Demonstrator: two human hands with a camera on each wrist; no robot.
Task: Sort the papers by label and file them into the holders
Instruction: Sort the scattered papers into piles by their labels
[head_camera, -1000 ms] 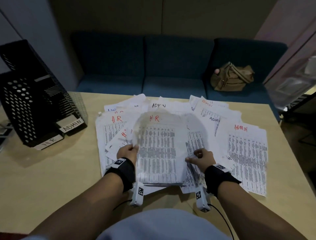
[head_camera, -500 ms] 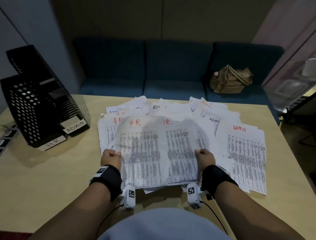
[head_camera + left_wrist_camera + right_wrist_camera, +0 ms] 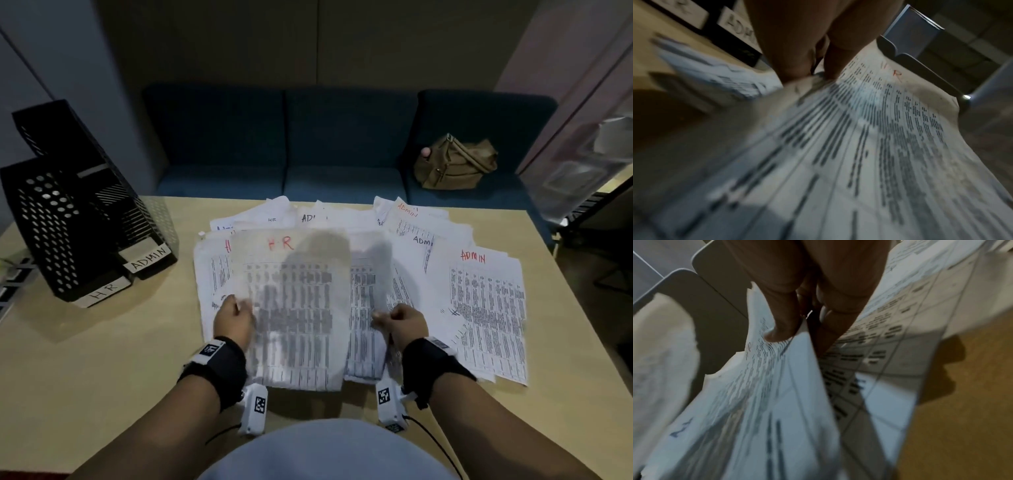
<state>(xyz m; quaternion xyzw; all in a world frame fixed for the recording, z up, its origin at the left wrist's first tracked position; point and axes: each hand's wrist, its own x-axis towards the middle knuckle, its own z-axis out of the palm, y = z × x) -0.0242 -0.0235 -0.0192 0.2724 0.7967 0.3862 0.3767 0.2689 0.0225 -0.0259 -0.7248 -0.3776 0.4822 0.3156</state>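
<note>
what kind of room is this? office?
Probably an office meeting or lounge corner: a blue sofa behind a light wooden table, black file holders labelled HR and ADMIN, and printed papers spread across the table.

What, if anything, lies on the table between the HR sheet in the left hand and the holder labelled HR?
Nothing visible: bare table separates the HR sheet, pinched by the left hand, from the HR holder at far left.
</note>
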